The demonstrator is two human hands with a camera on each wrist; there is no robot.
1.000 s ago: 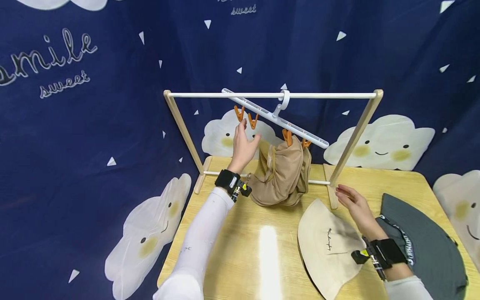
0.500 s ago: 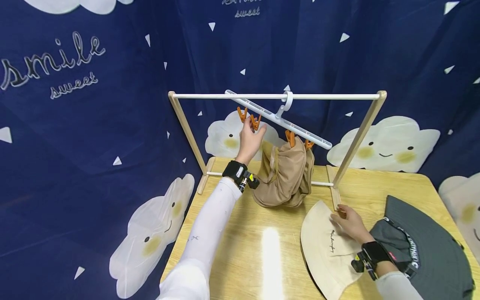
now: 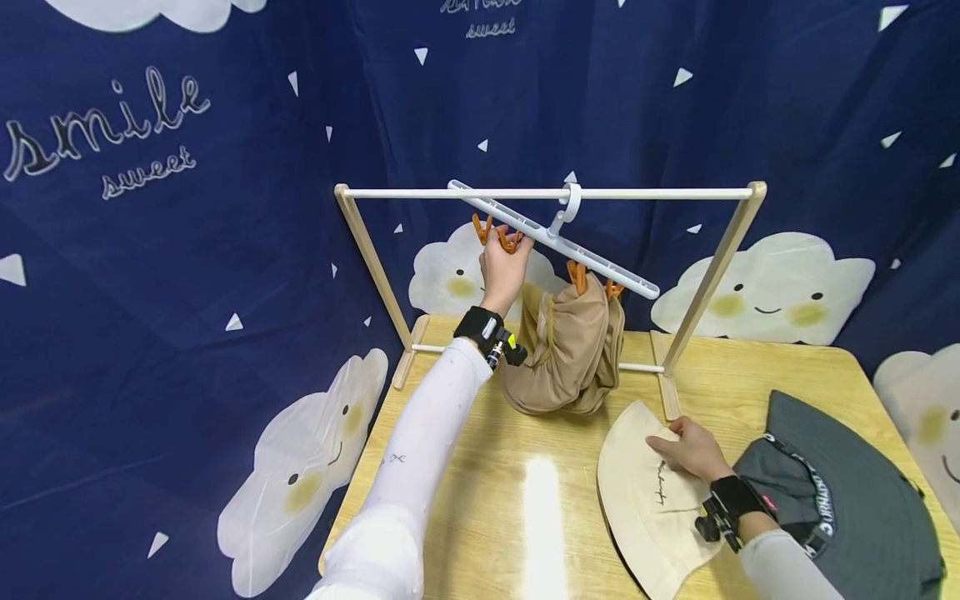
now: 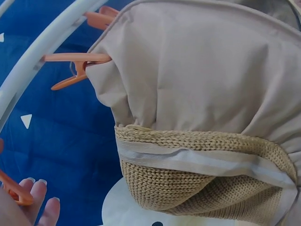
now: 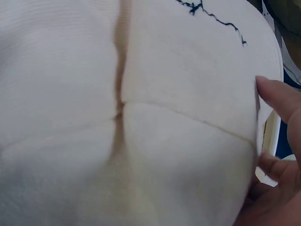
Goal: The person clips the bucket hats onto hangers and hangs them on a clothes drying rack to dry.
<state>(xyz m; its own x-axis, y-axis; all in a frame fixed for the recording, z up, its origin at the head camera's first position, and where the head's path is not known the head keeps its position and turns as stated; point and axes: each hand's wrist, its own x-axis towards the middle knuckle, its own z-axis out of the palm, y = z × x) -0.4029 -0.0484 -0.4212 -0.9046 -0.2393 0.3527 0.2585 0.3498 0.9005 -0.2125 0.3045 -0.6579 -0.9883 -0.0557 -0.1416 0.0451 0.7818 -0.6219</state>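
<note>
My left hand [image 3: 504,271] is raised to the white hanger [image 3: 547,237] and pinches an orange clothespin [image 3: 510,242] on its left half. That clothespin [image 4: 18,194] also shows at the lower left of the left wrist view. Another orange clothespin [image 3: 481,228] hangs just left of it. On the hanger's right half, two orange clothespins [image 3: 577,277] hold a tan hat [image 3: 573,346] with a knitted inner band [image 4: 164,183]. My right hand [image 3: 693,450] grips the far edge of a cream bucket hat [image 5: 188,117] lying on the table, thumb on top; its other fingers are partly hidden.
The hanger hooks over the white bar [image 3: 675,193] of a wooden rack [image 3: 712,275]. A dark grey bucket hat [image 3: 862,492] lies at the right of the wooden table [image 3: 465,517]. A blue curtain [image 3: 187,292] with clouds surrounds the table.
My left hand has moved up and right and taken hold of the clothespin. My right hand has come left and down onto the cream bucket hat and taken its edge.
</note>
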